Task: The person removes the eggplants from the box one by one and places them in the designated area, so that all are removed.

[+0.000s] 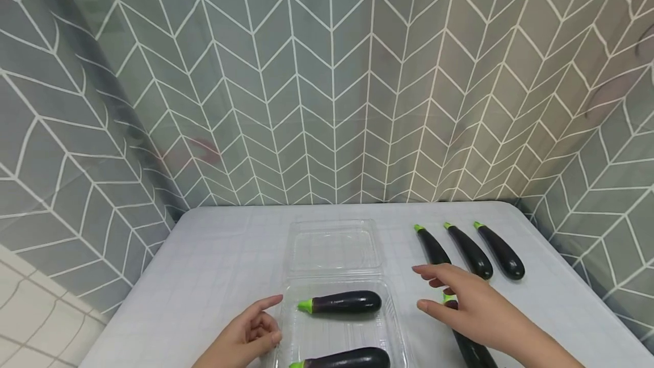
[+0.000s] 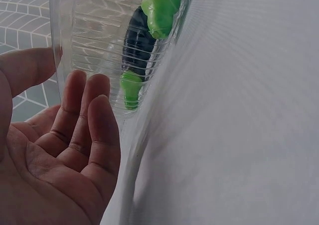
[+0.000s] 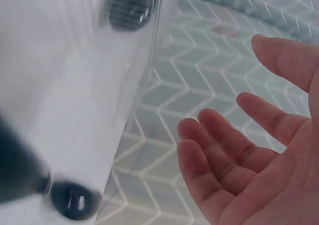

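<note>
Eggplants, two, lie in clear clamshell; I see left hand loosely curled, empty, at its left rim, right hand half-open, empty, over near-right eggplant.

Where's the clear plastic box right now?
In the head view, the clear plastic box lies open at lower centre on the white table, between the left hand and the right hand, with two eggplants inside.
</note>
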`<state>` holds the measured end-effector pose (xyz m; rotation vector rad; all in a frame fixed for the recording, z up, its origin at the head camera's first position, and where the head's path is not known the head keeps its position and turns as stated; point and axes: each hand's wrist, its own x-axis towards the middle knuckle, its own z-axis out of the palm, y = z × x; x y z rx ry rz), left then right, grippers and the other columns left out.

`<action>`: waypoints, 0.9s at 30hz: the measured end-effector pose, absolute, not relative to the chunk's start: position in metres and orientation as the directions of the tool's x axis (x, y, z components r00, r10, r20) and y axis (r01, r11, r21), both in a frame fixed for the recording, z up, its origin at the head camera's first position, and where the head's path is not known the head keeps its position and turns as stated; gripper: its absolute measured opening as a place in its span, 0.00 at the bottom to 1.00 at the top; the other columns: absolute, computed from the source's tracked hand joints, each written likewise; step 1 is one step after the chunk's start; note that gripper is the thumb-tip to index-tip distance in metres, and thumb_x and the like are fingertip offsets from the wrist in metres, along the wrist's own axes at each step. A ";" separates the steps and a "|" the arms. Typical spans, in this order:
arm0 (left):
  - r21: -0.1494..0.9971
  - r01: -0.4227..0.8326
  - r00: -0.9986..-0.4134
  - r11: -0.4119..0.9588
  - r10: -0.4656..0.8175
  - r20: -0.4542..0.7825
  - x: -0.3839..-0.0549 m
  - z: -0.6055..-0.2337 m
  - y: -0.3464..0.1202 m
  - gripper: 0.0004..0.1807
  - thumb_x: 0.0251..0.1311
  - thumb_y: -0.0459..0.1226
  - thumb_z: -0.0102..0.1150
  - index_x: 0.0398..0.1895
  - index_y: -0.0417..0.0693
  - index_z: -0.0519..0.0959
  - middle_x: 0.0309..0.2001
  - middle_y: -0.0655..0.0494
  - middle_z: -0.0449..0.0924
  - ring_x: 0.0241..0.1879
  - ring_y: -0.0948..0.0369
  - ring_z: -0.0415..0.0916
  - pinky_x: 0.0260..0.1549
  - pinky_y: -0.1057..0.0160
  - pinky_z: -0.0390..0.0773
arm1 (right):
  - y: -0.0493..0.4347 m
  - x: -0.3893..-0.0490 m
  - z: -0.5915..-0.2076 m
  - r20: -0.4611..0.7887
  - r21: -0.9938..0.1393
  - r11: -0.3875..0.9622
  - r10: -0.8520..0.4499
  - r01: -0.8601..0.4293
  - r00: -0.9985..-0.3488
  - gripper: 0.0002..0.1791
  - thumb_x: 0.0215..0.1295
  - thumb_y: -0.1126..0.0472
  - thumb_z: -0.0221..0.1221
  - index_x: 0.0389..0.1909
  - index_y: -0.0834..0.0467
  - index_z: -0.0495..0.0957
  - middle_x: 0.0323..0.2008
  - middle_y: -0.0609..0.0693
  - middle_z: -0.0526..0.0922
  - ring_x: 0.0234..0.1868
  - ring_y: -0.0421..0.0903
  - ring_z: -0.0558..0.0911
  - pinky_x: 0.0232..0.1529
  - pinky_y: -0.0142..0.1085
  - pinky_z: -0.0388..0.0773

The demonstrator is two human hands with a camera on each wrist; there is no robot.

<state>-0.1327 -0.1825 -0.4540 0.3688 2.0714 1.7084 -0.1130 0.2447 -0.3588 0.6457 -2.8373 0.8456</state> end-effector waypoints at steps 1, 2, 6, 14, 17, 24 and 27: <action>0.977 -0.069 -0.872 0.202 0.464 -0.157 -0.133 -0.454 -0.182 0.38 0.68 0.39 0.60 0.75 0.34 0.54 0.40 0.48 0.78 0.35 0.58 0.77 0.34 0.66 0.78 | 0.240 -0.115 -0.359 0.233 -0.486 0.745 -0.393 -0.457 -0.890 0.28 0.65 0.39 0.61 0.62 0.47 0.74 0.56 0.37 0.77 0.49 0.38 0.79 0.43 0.36 0.79; 0.978 -0.074 -0.871 0.196 0.464 -0.159 -0.133 -0.454 -0.182 0.38 0.68 0.39 0.60 0.75 0.34 0.54 0.40 0.48 0.78 0.35 0.57 0.77 0.34 0.66 0.78 | 0.236 -0.116 -0.360 0.242 -0.482 0.735 -0.412 -0.478 -0.878 0.27 0.66 0.39 0.61 0.62 0.46 0.74 0.56 0.36 0.77 0.49 0.39 0.79 0.43 0.36 0.79; 0.980 -0.079 -0.870 0.183 0.467 -0.158 -0.132 -0.454 -0.182 0.39 0.68 0.39 0.61 0.74 0.33 0.54 0.40 0.48 0.78 0.35 0.57 0.77 0.35 0.67 0.78 | 0.218 -0.121 -0.362 0.257 -0.443 0.706 -0.491 -0.553 -0.832 0.25 0.66 0.42 0.62 0.62 0.44 0.74 0.53 0.36 0.78 0.48 0.40 0.79 0.45 0.38 0.77; 0.981 -0.061 -0.867 0.182 0.477 -0.142 -0.131 -0.451 -0.182 0.38 0.69 0.38 0.60 0.74 0.32 0.53 0.40 0.47 0.78 0.35 0.58 0.77 0.34 0.67 0.78 | 0.181 -0.135 -0.367 0.202 -0.415 0.655 -0.611 -0.632 -0.766 0.25 0.67 0.47 0.63 0.62 0.50 0.75 0.52 0.37 0.77 0.49 0.40 0.79 0.48 0.39 0.77; 0.981 -0.057 -0.868 0.184 0.477 -0.140 -0.131 -0.451 -0.182 0.38 0.69 0.38 0.60 0.74 0.31 0.53 0.40 0.47 0.78 0.34 0.58 0.77 0.34 0.67 0.78 | 0.168 -0.141 -0.370 0.148 -0.410 0.657 -0.637 -0.633 -0.757 0.25 0.67 0.47 0.63 0.62 0.50 0.75 0.53 0.40 0.77 0.50 0.39 0.79 0.49 0.38 0.77; 0.982 -0.055 -0.870 0.178 0.474 -0.135 -0.132 -0.453 -0.182 0.39 0.68 0.38 0.60 0.74 0.32 0.53 0.40 0.47 0.78 0.35 0.58 0.78 0.34 0.67 0.78 | 0.146 -0.150 -0.385 0.136 -0.329 0.653 -0.682 -0.683 -0.718 0.23 0.65 0.50 0.66 0.60 0.50 0.77 0.49 0.41 0.78 0.48 0.36 0.78 0.47 0.36 0.77; 0.984 -0.041 -0.868 0.171 0.483 -0.120 -0.131 -0.454 -0.184 0.38 0.69 0.37 0.59 0.74 0.32 0.53 0.40 0.46 0.78 0.35 0.59 0.78 0.34 0.67 0.78 | 0.141 -0.151 -0.392 0.145 -0.280 0.655 -0.694 -0.702 -0.706 0.23 0.63 0.52 0.67 0.58 0.50 0.78 0.46 0.42 0.78 0.46 0.37 0.78 0.46 0.36 0.77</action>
